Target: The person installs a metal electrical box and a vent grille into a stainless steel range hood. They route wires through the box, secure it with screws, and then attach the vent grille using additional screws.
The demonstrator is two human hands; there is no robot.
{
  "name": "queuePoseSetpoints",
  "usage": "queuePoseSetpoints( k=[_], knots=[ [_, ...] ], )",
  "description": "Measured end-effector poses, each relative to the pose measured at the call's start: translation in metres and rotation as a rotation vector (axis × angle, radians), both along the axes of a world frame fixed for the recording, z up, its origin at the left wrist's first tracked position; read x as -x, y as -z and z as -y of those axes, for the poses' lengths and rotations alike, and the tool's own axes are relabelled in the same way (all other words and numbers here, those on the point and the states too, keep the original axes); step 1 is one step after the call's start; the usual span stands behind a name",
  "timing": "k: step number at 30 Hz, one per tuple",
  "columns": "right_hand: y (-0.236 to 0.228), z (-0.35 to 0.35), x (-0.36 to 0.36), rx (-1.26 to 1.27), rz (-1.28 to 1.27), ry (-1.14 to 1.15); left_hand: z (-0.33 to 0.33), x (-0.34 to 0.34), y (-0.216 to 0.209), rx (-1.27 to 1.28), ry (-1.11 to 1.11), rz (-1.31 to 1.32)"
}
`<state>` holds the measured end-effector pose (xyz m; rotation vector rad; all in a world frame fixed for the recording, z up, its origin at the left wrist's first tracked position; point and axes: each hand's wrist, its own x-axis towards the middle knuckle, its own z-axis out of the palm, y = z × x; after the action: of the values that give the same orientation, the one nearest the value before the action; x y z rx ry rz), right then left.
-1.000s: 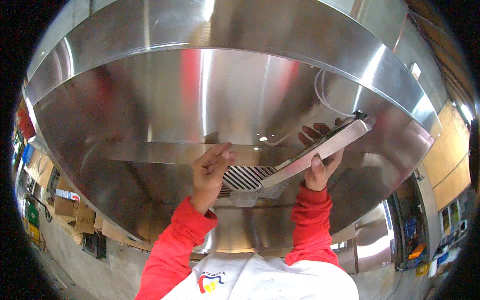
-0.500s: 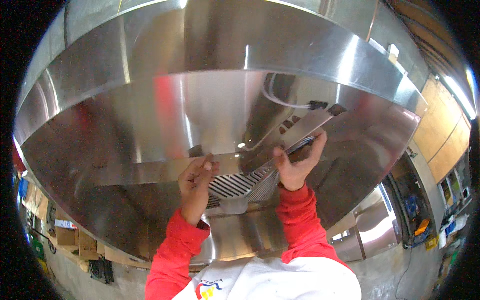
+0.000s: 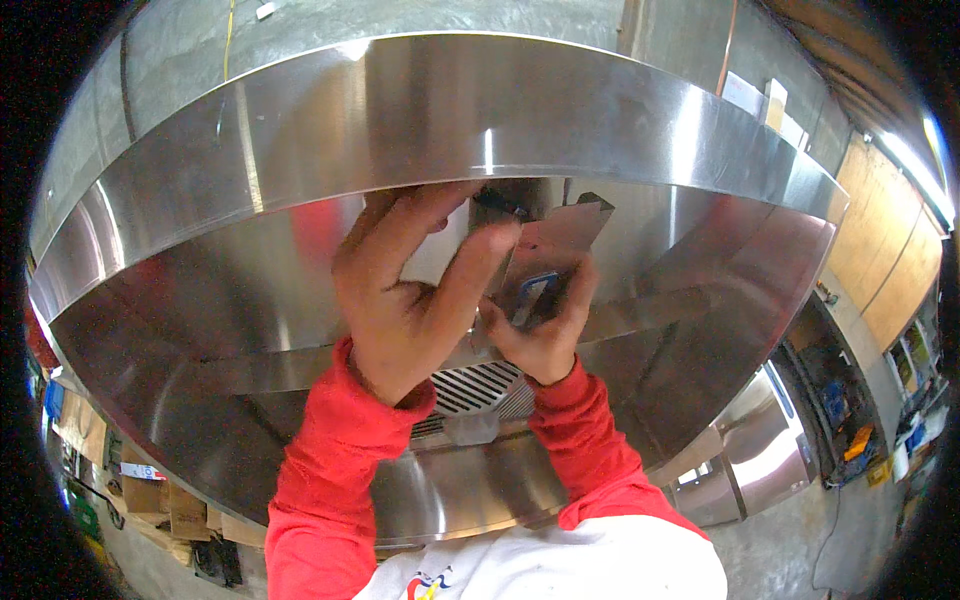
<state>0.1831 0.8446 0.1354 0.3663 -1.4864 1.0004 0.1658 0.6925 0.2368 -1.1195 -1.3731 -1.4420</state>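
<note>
A large stainless-steel range hood [image 3: 270, 120] spans the view. Inside it, my right hand [image 3: 548, 330] grips a bent sheet-metal panel [image 3: 565, 228], which is tilted up to the right. A blue-edged rectangular part [image 3: 540, 285] shows at the panel between its thumb and fingers. My left hand [image 3: 400, 285] is raised near the hood's front lip, thumb and index finger closing around a black cable connector [image 3: 497, 200]. The fingertips partly hide the connector. Below the hands sits a slotted filter [image 3: 475, 388] with a pale cup [image 3: 472, 428] under it.
Cardboard boxes [image 3: 188, 512] stand low at the left. At the right are a shiny steel piece [image 3: 765, 440], a shelf with tools and an orange item [image 3: 857, 443], and wooden panels [image 3: 885, 250]. White pieces [image 3: 743, 95] rest by the hood's upper right edge.
My left hand has risen from the inner ledge to the connector near the front lip. My right hand has shifted left with the panel, which is now turned more upright.
</note>
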Motion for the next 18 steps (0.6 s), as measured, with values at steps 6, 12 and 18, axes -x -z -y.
queuePoseSetpoints(
  k=[6,12,18],
  knots=[
    [-0.003,-0.009,0.003,-0.18,0.012,0.093,-0.02,0.015,-0.012,-0.093,0.172,0.149],
    [-0.011,-0.015,0.009,-0.216,0.104,0.077,-0.029,0.021,0.003,-0.062,0.341,0.208],
    [-0.052,-0.015,0.033,-0.197,0.034,0.265,-0.03,0.056,-0.02,-0.007,0.315,-0.168]
  ],
)
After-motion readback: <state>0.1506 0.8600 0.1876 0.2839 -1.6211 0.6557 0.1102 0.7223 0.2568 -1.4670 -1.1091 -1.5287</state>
